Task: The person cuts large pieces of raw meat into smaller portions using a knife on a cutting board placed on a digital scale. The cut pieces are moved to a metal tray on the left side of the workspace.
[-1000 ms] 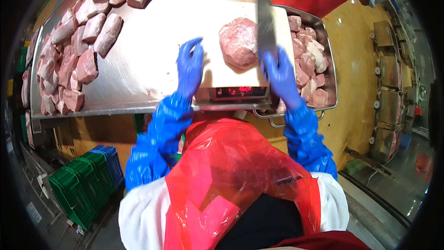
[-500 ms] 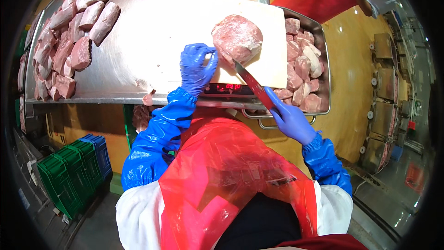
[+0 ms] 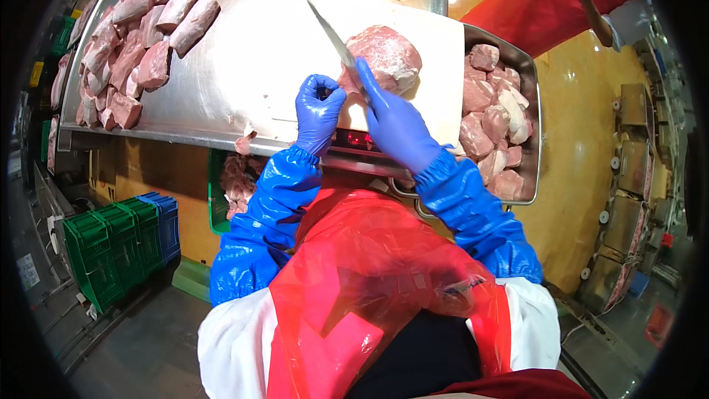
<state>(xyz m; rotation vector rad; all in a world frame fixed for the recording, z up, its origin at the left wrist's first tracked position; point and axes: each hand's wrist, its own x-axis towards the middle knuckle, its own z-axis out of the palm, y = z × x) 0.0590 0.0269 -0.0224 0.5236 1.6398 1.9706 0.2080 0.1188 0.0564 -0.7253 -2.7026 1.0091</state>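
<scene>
A large pale pink piece of meat (image 3: 390, 59) lies on the white cutting board (image 3: 443, 107). My right hand (image 3: 399, 125), in a blue glove, is closed round the handle of a knife (image 3: 330, 35). Its blade slants up and left across the meat's left side, the tip beyond it over the board. At the meat's lower left edge, my gloved left hand (image 3: 319, 112) is closed in a pinch, with thumb and forefinger curled together. Whatever those fingertips grip is too small to make out.
Several meat pieces (image 3: 155, 65) are heaped on the metal table's (image 3: 221, 81) left. A metal tray (image 3: 533, 125) of cut meat stands right of the board. A red-lit display (image 3: 360, 138) sits below the board. Green crates (image 3: 111, 251) stand lower left; another person's red apron (image 3: 524, 4) shows upper right.
My right hand and the knife have moved left and up, and the blade has swung across the meat's left side. My left hand keeps its pinch beside the meat. The whole view has shifted slightly.
</scene>
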